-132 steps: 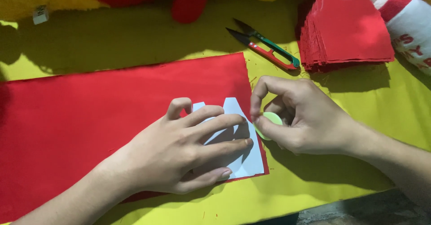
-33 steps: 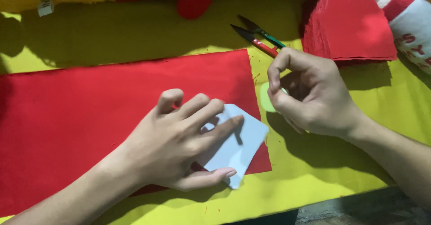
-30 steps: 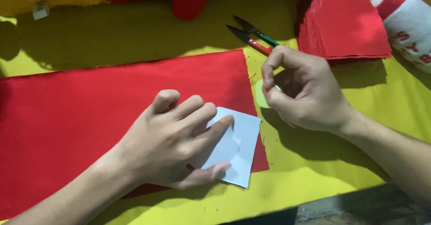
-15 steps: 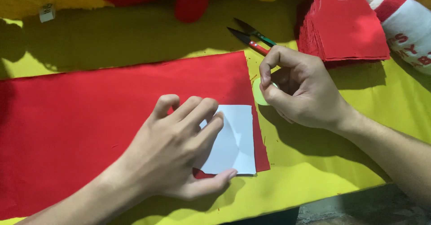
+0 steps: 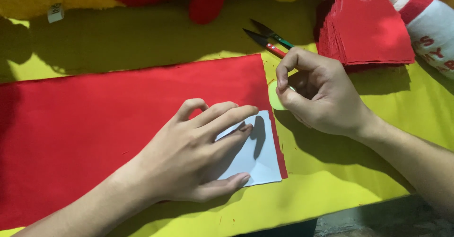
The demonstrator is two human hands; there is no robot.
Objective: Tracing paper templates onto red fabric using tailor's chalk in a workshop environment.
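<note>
Red felt sheet (image 5: 118,118) lies flat on the yellow table (image 5: 331,180), its right edge running from 12 to 6 o'clock just left of the right hand (image 5: 321,97). Bare yellow surface at 5 o'clock of that edge, out to the table's front rim. White paper template (image 5: 257,154) sits at the sheet's lower right corner, its right side nearly flush with the felt edge. Left hand (image 5: 194,154) spread flat, fingers pressing the template's left part. Right hand pinches a pale green disc (image 5: 275,100) between thumb and forefinger, at 1 o'clock of the template, just beside the felt edge. Thread snips (image 5: 267,38) at 12 o'clock; stack of cut red pieces (image 5: 366,26) at 2 o'clock.
</note>
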